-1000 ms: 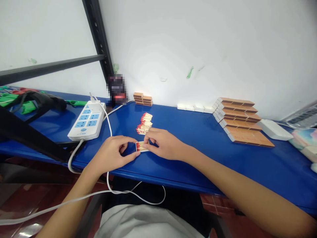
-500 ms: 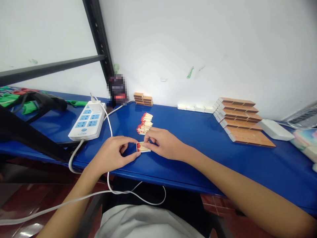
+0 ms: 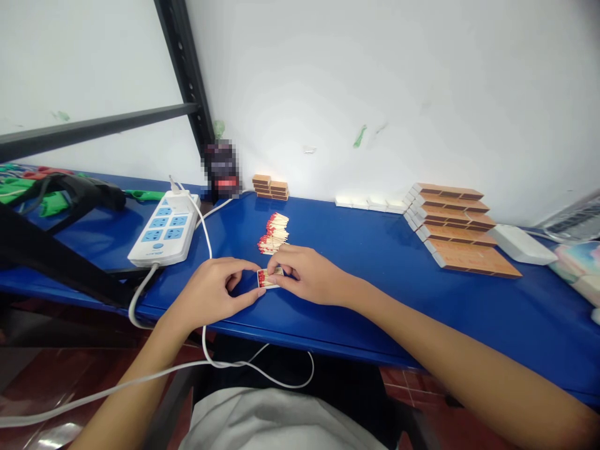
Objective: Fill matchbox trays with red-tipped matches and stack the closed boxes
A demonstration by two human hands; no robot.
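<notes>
A small white matchbox tray (image 3: 274,287) lies on the blue table, holding red-headed matches (image 3: 262,278) with their heads to the left. My left hand (image 3: 213,290) grips the tray's left end between thumb and index finger. The bent fingers of my right hand (image 3: 307,273) are closed over the middle of the tray, thumb and fingertips down on the matches, hiding part of them. Just beyond lies a loose pile of matches (image 3: 276,234), close to the right hand's knuckles.
Against the wall stand a small stack of matchboxes (image 3: 270,187), a row of white trays (image 3: 368,204) and a large stepped stack of brown matchbox sleeves (image 3: 462,234). A white power strip (image 3: 164,231) with cables lies left, by a black metal frame (image 3: 190,75).
My right hand's fingertips have shifted slightly left, from the tray's right end to over the matches' middle. My left hand keeps its hold on the tray.
</notes>
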